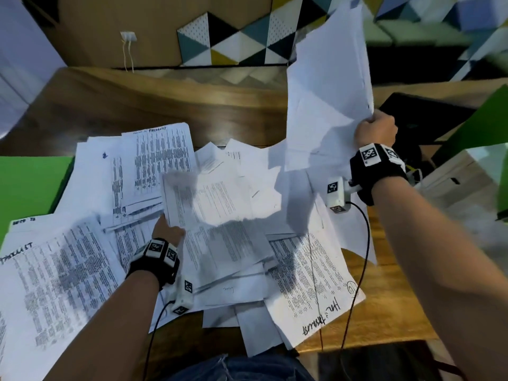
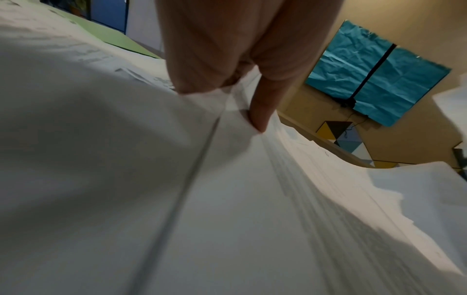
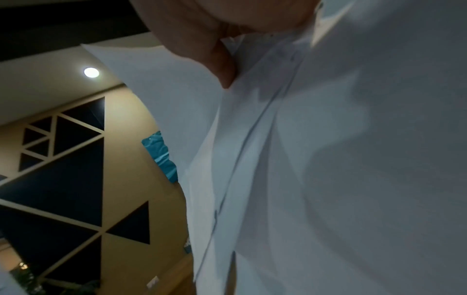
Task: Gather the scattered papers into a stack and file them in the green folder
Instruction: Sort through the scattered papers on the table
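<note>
Papers (image 1: 220, 215) on table (image 1: 165, 100); folder (image 1: 30, 185) left (partly under).

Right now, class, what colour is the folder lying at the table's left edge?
Green; the folder shows best in the head view.

You see a dim, wide-angle room lit by one round ceiling lamp (image 3: 91, 72), with motion-blurred papers (image 1: 192, 199) and curved edges.

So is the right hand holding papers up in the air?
Yes, the right hand grips a bunch of white papers by one edge, lifted well above the wooden table.
</note>
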